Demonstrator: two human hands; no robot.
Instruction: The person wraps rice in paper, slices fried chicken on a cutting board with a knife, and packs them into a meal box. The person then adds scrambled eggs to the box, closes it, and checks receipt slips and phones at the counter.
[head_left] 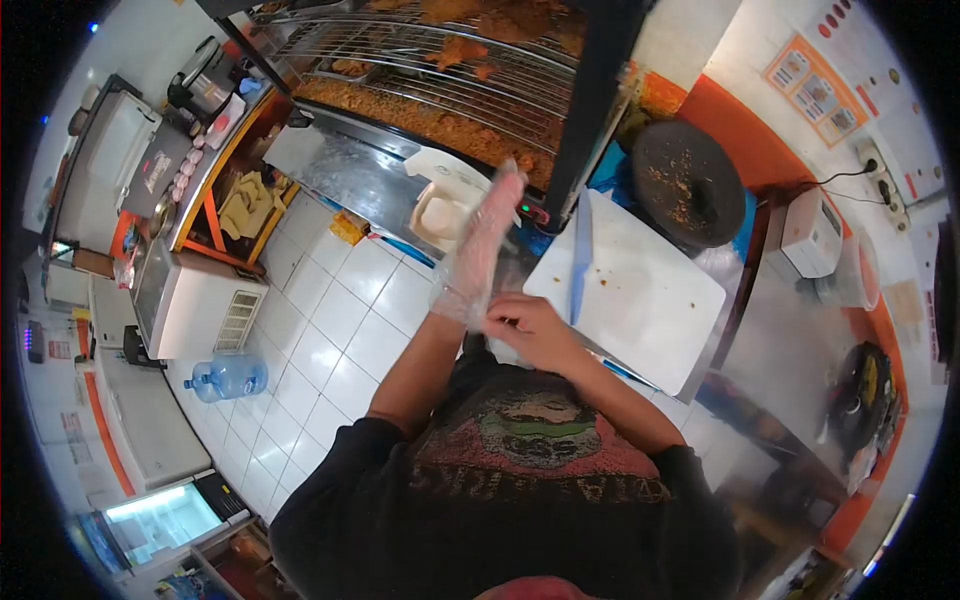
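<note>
The plastic glove sheathes the left hand, left of the cutting board; those fingers look outstretched, clasping nothing. The right hand pinches the cuff; gentle, even tension and straight fingers should spare the thin film.

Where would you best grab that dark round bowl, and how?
Take the dark bowl by opposite sides of its rim, left hand and right hand together, reaching over the white board. It's wide and round, no handle in view, and holds crumbs, so I'd keep it level.
</note>
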